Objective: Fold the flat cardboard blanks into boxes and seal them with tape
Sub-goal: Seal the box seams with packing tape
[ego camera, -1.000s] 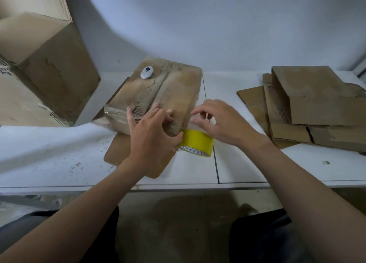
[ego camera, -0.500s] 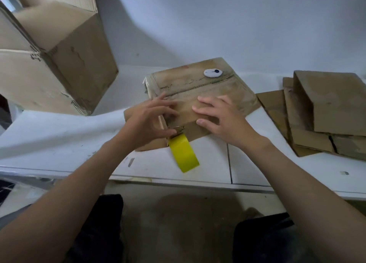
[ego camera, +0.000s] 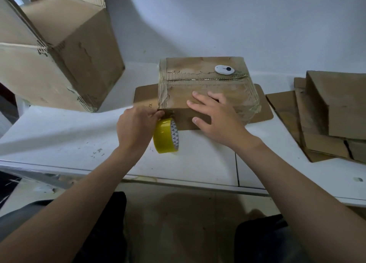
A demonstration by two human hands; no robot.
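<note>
- The box [ego camera: 206, 88] sits mid-table on the white table [ego camera: 79, 136]. It's folded up, with shiny clear tape running along its top seam and down both side edges.
- It's sitting on a flat piece of cardboard [ego camera: 144, 93] that sticks out on both sides.
- The left hand [ego camera: 136, 126] is at the box's near-left corner with its fingers curled in, pinching right at that corner edge. Can't really tell if it's got the tape end or just the cardboard between its fingertips.
- The yellow tape roll [ego camera: 165, 136] stands on edge on the table just below that corner, tucked against the left hand and right in front of the box's front face.
- The right hand [ego camera: 215, 114] is laid flat on the near part of the box top. Its fingers are straight and spread, not gripping anything, and the thumb reaches down over the front edge.
- A little white cutter [ego camera: 224, 70] rests on top of the box near the back, right on the taped seam.
- A big open carton [ego camera: 65, 50] is tilted at the far left of the table, well away from the hands.
- A stack of flat blanks [ego camera: 326, 114] lies over on the right side, apart from the box.
</note>
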